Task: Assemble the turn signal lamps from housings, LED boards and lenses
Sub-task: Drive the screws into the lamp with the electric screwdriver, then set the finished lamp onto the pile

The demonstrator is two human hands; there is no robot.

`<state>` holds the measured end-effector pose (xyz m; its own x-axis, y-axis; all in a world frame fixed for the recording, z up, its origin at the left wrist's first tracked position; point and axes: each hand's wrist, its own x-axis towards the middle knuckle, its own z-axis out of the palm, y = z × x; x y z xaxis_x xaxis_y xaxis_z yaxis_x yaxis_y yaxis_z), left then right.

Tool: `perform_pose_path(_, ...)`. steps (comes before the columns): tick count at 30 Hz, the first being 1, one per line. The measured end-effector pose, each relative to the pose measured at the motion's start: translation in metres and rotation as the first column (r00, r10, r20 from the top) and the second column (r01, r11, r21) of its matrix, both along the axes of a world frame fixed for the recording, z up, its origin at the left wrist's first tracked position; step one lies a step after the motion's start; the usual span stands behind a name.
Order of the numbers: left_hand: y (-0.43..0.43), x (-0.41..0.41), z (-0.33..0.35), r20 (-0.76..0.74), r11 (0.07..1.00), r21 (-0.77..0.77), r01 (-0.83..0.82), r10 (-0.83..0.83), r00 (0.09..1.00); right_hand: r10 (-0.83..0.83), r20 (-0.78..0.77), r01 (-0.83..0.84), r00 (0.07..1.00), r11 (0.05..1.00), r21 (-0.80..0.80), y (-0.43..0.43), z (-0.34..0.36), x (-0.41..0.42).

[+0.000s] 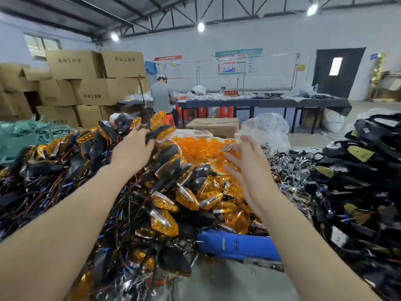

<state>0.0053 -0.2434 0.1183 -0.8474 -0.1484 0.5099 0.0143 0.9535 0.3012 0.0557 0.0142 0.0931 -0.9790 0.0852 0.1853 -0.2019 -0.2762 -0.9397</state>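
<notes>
A black housing (155,132) is gripped by the left hand (132,148) at 11 o'clock, above a heap of wired lamps (165,213) with amber lenses. The right hand (245,166) is held up at 1 o'clock, fingers straight — a small chrome piece (226,147) is seen at the fingertips, grip unclear. Loose orange lenses (199,146) are piled at 12, chrome parts (290,168) at 3.
</notes>
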Motion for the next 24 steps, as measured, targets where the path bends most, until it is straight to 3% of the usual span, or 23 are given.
perform_pose_path(3,-0.013,-0.012,-0.026,0.134,0.994,-0.053,-0.096,0.102,0.986,-0.066,0.086,0.065,0.994,0.998,0.022,0.022,-0.034,0.000)
perform_pose_path(7,-0.003,-0.015,-0.043,-0.030,0.976,-0.086,-0.200,0.198,0.980,-0.190,0.174,0.192,0.966,0.981,0.006,0.052,-0.069,-0.001)
perform_pose_path(14,0.029,-0.004,-0.063,-0.189,0.979,0.017,-0.204,0.204,0.961,-0.264,0.264,0.274,0.928,0.962,-0.001,0.074,-0.101,0.007)
perform_pose_path(20,0.066,0.000,-0.060,-0.326,0.996,-0.034,-0.081,0.065,0.943,-0.280,0.275,0.298,0.920,0.954,-0.027,0.082,-0.108,0.007)
perform_pose_path(24,0.109,-0.008,-0.066,-0.285,0.991,-0.077,0.111,-0.128,0.950,-0.293,0.273,0.325,0.916,0.942,-0.080,0.090,-0.109,0.000)
